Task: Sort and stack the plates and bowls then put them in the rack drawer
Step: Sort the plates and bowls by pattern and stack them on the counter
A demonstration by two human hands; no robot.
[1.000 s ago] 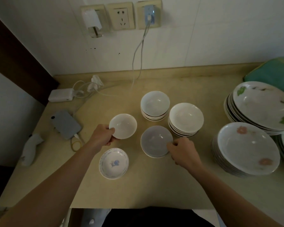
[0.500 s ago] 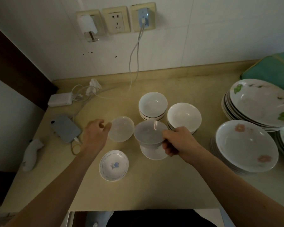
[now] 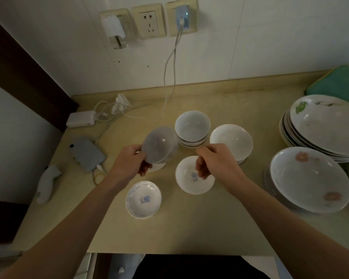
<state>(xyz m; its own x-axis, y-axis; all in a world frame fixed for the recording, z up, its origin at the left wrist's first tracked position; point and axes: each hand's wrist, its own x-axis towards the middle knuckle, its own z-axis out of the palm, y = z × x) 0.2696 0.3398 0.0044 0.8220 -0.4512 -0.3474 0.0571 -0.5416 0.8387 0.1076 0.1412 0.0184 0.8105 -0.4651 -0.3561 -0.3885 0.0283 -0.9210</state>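
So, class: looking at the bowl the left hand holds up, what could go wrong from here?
1. The left hand grips the tilted, blurred bowl only at its rim; it might slip onto the small white bowl beneath.
2. The bowl is close to the stacked bowls and could knock them.
3. The right hand hovers over the blue-motif dish, perhaps bumping it.

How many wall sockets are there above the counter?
3, side by side on the wall: the left socket holds a white plug, the middle socket is free, and the right socket holds a blue charger with a cable running down.
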